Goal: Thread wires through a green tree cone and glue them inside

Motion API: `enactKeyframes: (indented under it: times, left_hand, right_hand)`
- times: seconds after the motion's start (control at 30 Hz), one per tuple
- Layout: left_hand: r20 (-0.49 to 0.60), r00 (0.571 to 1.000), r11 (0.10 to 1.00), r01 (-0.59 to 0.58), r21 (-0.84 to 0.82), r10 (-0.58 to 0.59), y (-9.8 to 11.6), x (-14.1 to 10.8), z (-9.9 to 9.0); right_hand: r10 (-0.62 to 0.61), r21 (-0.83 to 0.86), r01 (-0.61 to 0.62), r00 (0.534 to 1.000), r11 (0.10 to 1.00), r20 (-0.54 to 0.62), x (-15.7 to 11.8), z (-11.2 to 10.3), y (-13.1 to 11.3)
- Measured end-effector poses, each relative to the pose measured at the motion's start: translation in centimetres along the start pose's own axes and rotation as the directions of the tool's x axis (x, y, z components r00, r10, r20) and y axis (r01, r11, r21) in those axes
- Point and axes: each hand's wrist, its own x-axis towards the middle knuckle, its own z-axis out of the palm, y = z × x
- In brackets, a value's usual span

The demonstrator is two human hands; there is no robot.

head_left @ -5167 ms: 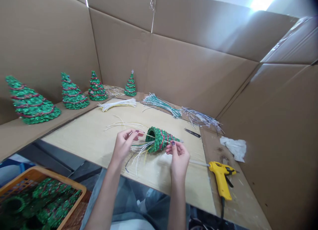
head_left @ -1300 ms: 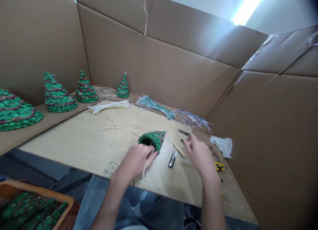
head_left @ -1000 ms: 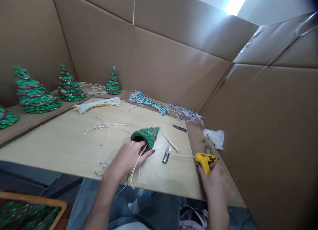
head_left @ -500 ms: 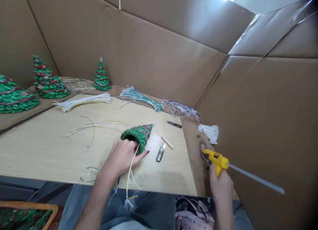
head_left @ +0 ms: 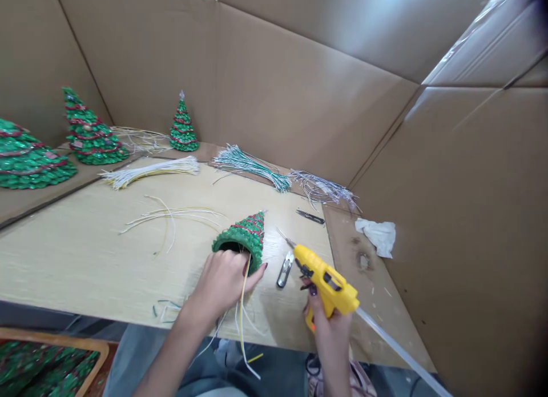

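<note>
While keeping the green tree (head_left: 246, 228) on its side near the front of the counter (head_left: 98, 265), leaves open room across the pale top to the left, broken only by loose wires (head_left: 171, 215). Finds less room at right, with open-handled snips (head_left: 285, 269) just beside the tree and dark snips (head_left: 310, 216) farther back, near the pale top's right edge. Faces a green-and-white bundle (head_left: 252, 165) and a pale purple bundle (head_left: 325, 189) along the back edge, close under the cardboard wall (head_left: 291, 94).

Points the tree's tip toward back-right, long axis aslant, open base facing front-left. Reaches the fingers of the left hand (head_left: 226, 280) into that base, thumb outside by the rim; cannot tell whether pinching rim or wires. Clamps the right hand (head_left: 329, 328) around the handle of the yellow glue gun (head_left: 325, 274), nozzle aimed back-left, glue stick (head_left: 398, 349) slanting front-right.

Compared with half a second ago, has the glue gun off the brown strip (head_left: 381, 283) and much nearer the tree. Compared with five seconds ago, turns the tree's tip from rightward toward the back.
</note>
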Motion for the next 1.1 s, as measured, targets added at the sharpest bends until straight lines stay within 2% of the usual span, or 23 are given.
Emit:
enactKeyframes:
  times: [0.1, 0.2, 0.4, 0.6, 0.77, 0.97, 1.1]
  left_hand:
    - [-0.011, 1.000, 0.999, -0.022, -0.023, 0.022, 0.0, -0.3, 0.4]
    - [-0.017, 0.998, 0.997, -0.060, -0.041, 0.059, -0.1, -0.6, 0.7]
    - [0.038, 0.998, 0.997, -0.055, -0.055, 0.057, -0.2, -0.4, 0.9]
    - [0.062, 0.997, 0.997, -0.048, -0.060, 0.051, -0.2, -0.6, 1.1]
    - [0.084, 0.996, 0.997, -0.031, -0.069, 0.037, -0.2, -0.5, 0.9]
    - [0.088, 0.995, 0.996, -0.041, -0.073, 0.048, -0.1, -0.7, 0.8]
    - [0.081, 0.996, 0.996, -0.039, -0.074, 0.045, -0.2, -0.6, 1.0]
  right_hand:
    - [-0.003, 0.016, 0.002, 0.998, 1.000, 0.059, -0.9, 1.9, 0.0]
    - [0.010, 0.025, -0.013, 0.996, 1.000, 0.091, -1.1, 2.6, 0.2]
    - [0.042, 0.016, -0.043, 0.997, 0.999, 0.067, -1.5, 2.6, 0.5]
    - [0.042, -0.109, -0.037, 0.998, 0.993, 0.042, -2.1, 2.5, 1.2]
    - [0.029, -0.143, -0.029, 1.000, 0.989, -0.004, -2.4, 2.9, 1.5]
    - [0.015, -0.251, -0.021, 1.000, 0.968, -0.026, -2.6, 3.0, 2.1]
    - [0.030, -0.263, -0.037, 0.999, 0.964, -0.031, -2.6, 3.0, 2.2]
